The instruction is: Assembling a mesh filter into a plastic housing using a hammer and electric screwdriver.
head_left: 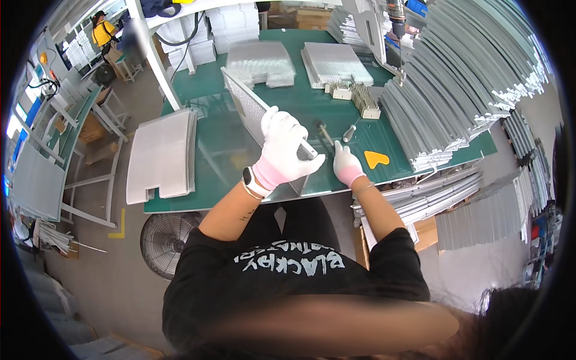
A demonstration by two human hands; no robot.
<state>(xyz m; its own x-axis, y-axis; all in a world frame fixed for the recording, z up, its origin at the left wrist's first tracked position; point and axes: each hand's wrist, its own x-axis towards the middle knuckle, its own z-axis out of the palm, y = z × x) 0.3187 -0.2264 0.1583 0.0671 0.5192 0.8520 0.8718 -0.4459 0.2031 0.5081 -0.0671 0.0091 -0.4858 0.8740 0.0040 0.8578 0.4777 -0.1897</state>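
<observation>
My left hand (282,144), in a white glove with a pink cuff, is closed round the upper edge of a thin, framed mesh-like panel (245,107). The panel stands tilted on its edge above the green table. My right hand (346,165), gloved the same way, is closed at the handle end of a small hammer (324,132) with a dark head, lying on the tabletop. Just beyond that hand is a screwdriver (349,133) with a pale handle. To its right lies a flat yellow heart-shaped piece (376,159).
The green table (210,129) carries a panel stack (161,156) at left and two wrapped stacks (261,63) (336,63) at the back. Small metal brackets (365,101) stand near a tall bank of grey frame strips (456,78). A power driver (396,18) hangs above; a floor fan (167,245) stands below.
</observation>
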